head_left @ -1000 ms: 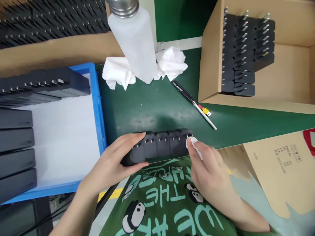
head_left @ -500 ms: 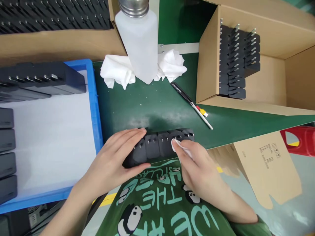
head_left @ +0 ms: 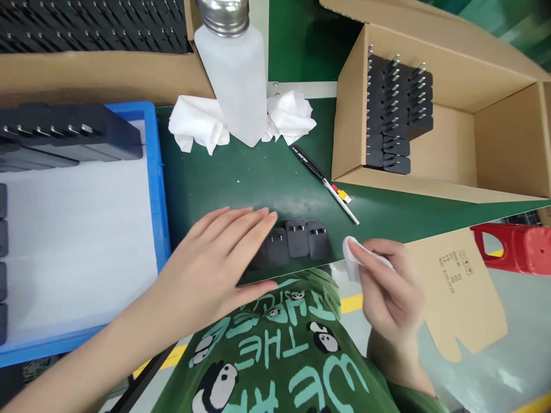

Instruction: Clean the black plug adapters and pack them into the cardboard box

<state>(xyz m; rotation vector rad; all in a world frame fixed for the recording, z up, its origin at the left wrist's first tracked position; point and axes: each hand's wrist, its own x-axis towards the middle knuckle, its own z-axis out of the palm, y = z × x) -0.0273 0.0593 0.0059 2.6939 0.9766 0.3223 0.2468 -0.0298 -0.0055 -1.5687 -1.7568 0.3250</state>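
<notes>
My left hand (head_left: 230,252) lies palm down over a row of black plug adapters (head_left: 297,240) at the near edge of the green table, fingers stretched out and the thumb apart. It covers the left end of the row; the adapters in sight lie with their metal prongs toward the far side. My right hand (head_left: 390,287) is off to the right of the row, past the table edge, pinching a folded white cloth (head_left: 352,261). The cloth touches none of the adapters.
Left is a blue-rimmed tray (head_left: 160,229) with more adapters. A cardboard box (head_left: 443,183) partly filled with adapters stands right. Between them are a white bottle (head_left: 241,86), crumpled white cloths (head_left: 200,123), black tweezers (head_left: 310,162) and a yellow USB connector (head_left: 344,196). A red stool (head_left: 516,246) is lower right.
My right hand has moved right with the cloth, off the adapters. My left hand has slid right and flattened over the row, covering more of it. The view has shifted slightly.
</notes>
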